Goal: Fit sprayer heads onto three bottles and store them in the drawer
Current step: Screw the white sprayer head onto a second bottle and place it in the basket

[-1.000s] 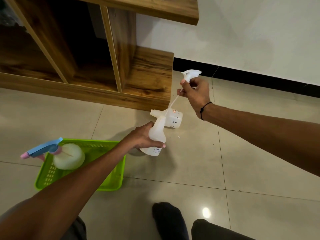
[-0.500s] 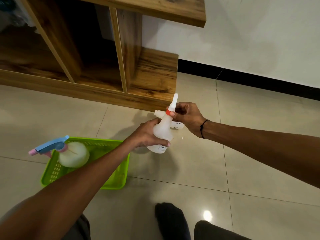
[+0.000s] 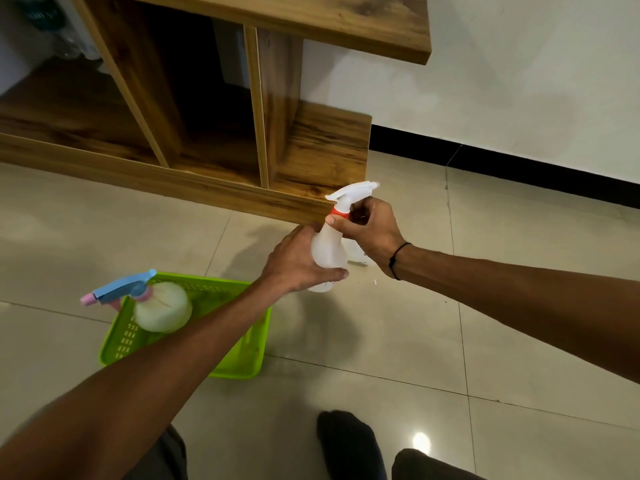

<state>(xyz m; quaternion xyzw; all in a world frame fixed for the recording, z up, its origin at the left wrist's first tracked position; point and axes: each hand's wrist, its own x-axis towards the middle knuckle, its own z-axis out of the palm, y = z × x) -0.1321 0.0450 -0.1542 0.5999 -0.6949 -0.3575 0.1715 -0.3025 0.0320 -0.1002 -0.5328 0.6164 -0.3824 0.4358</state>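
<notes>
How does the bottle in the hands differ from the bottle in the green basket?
The held bottle has a white sprayer head with a red collar; the basket bottle has a blue and pink one. The held bottle is slim and gripped by the left hand and right hand above the floor; the basket bottle is rounder and rests untouched in the green basket. Both are pale, translucent plastic and carry a sprayer head.
</notes>
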